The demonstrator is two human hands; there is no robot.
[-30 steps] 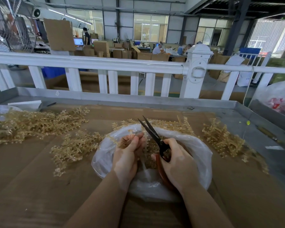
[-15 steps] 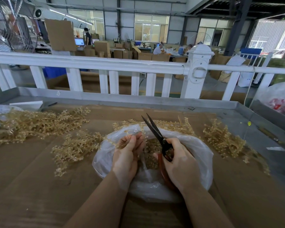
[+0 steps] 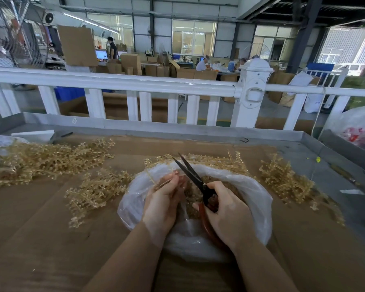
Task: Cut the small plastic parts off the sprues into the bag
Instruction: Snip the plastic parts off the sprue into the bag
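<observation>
A clear plastic bag [image 3: 259, 199] lies open on the cardboard-covered table, with small amber plastic parts [image 3: 193, 199] inside it. My left hand [image 3: 163, 204] pinches a thin amber sprue [image 3: 156, 178] over the bag's left side. My right hand [image 3: 226, 213] grips black scissors [image 3: 191, 173] with red handles; their blades are spread and point up and to the left, close to my left fingertips.
Heaps of amber sprues lie at the far left [image 3: 49, 159], left of the bag [image 3: 95, 192], behind it [image 3: 217, 161] and at the right [image 3: 287, 182]. A white railing [image 3: 135, 83] runs behind the metal table rim [image 3: 177, 127]. A bag with red contents [image 3: 360, 131] sits far right.
The scissor blades have opened a little wider and shifted slightly. Both hands stay over the bag with only small finger movement.
</observation>
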